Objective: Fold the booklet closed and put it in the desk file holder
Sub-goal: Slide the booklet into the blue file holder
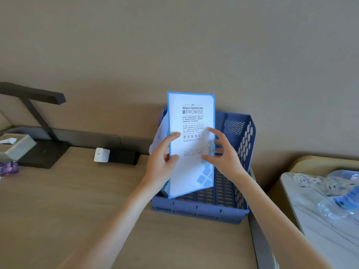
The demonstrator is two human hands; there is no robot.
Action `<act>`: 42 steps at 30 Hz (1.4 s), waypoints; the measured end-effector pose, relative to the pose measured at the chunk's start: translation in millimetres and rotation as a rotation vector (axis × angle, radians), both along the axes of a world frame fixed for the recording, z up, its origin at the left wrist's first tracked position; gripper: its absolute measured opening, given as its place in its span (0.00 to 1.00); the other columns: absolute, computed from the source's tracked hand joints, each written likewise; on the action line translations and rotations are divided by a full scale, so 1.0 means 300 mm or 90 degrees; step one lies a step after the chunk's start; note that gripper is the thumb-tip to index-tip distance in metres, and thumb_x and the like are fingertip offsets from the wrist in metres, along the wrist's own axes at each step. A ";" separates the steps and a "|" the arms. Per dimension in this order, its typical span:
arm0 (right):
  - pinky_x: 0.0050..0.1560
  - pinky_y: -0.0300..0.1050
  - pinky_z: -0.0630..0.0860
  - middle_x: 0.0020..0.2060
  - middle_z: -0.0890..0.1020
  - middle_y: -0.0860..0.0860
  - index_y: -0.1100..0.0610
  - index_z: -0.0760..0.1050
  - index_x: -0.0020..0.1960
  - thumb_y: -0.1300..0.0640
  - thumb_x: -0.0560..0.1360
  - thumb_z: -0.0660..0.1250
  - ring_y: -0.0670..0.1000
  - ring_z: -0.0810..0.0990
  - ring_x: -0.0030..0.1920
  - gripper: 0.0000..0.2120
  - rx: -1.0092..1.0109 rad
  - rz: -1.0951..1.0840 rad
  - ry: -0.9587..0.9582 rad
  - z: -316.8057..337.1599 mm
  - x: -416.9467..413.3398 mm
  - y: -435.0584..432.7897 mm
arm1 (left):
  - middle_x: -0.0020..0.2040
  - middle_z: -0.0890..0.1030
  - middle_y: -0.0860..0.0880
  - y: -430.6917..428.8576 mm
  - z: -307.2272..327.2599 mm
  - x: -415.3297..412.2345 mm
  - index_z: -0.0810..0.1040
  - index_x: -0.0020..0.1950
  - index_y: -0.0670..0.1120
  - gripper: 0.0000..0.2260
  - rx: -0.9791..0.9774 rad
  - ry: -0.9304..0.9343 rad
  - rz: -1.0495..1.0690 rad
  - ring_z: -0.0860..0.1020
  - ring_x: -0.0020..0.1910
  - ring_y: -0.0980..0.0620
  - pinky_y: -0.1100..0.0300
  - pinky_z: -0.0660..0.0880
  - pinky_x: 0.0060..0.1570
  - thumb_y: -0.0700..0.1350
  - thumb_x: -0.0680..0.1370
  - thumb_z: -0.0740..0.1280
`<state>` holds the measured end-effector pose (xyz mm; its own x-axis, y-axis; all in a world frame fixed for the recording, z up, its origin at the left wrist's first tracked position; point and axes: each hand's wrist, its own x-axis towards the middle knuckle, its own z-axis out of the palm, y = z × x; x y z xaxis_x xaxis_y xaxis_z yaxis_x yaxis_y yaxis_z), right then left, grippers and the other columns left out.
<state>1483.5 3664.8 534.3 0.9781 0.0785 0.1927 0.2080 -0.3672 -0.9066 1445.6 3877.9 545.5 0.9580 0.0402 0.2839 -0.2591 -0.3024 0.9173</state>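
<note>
Head camera gives me the blue perforated plastic desk file holder sitting on the pale wood-grain desk, its back against the beige wall, and I place everything else from it. Above the holder's open tray stands the white booklet with a blue border and printed cover, held upright and slightly tilted, its lower edge down near the holder's slatted floor; I cannot tell whether it touches. The cover faces me, reading "PROMISE" and "WELCOME". Loose white inner pages fan out behind its left edge, so it is not fully folded flat.

My left hand grips the booklet's left edge, thumb on the cover and fingers wrapped behind. My right hand has its fingers spread, the tips resting against the cover's right side, pressing rather than clenching.

Left of the holder, along the wall, lies a white charger block plugged into a black socket strip. Farther left stands a black desk lamp, with a grey tissue box beside its base. Right of the holder, a marble-patterned surface carries clear plastic packaging.
</note>
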 end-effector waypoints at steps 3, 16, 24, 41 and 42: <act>0.54 0.45 0.81 0.64 0.74 0.45 0.30 0.63 0.69 0.57 0.67 0.79 0.48 0.80 0.55 0.41 -0.041 0.031 -0.016 -0.046 0.117 0.014 | 0.28 0.69 0.58 -0.040 -0.062 0.038 0.75 0.66 0.54 0.26 0.036 -0.034 0.095 0.65 0.24 0.59 0.70 0.62 0.29 0.30 0.74 0.65; 0.54 0.55 0.82 0.62 0.76 0.45 0.36 0.67 0.69 0.62 0.67 0.79 0.50 0.79 0.55 0.38 -0.034 0.138 0.036 -0.318 0.346 0.076 | 0.28 0.66 0.55 -0.054 -0.339 0.064 0.63 0.75 0.58 0.32 0.182 0.059 0.117 0.63 0.24 0.55 0.64 0.68 0.28 0.33 0.76 0.62; 0.59 0.50 0.79 0.63 0.74 0.47 0.34 0.65 0.71 0.62 0.67 0.79 0.50 0.78 0.59 0.42 -0.037 0.207 0.054 -0.394 0.419 0.135 | 0.25 0.59 0.52 -0.048 -0.429 0.081 0.57 0.74 0.67 0.35 0.203 0.120 0.149 0.62 0.23 0.54 0.65 0.64 0.26 0.36 0.76 0.63; 0.57 0.42 0.76 0.59 0.70 0.43 0.31 0.63 0.71 0.60 0.66 0.78 0.47 0.74 0.60 0.44 -0.042 0.245 0.008 -0.447 0.483 0.231 | 0.53 0.79 0.37 -0.021 -0.503 0.116 0.54 0.75 0.66 0.36 0.228 0.126 0.199 0.75 0.32 0.60 0.78 0.67 0.32 0.36 0.77 0.63; 0.57 0.42 0.76 0.60 0.70 0.42 0.31 0.62 0.71 0.60 0.66 0.78 0.46 0.74 0.60 0.44 -0.046 0.253 0.010 -0.452 0.480 0.233 | 0.53 0.79 0.40 -0.022 -0.507 0.114 0.54 0.75 0.66 0.36 0.231 0.125 0.203 0.75 0.33 0.59 0.77 0.68 0.32 0.36 0.77 0.63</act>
<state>1627.6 3734.6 398.8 0.8719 0.4634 0.1585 0.3332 -0.3242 -0.8854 1479.9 3871.4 393.4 0.9506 0.2718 0.1499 0.0645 -0.6452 0.7613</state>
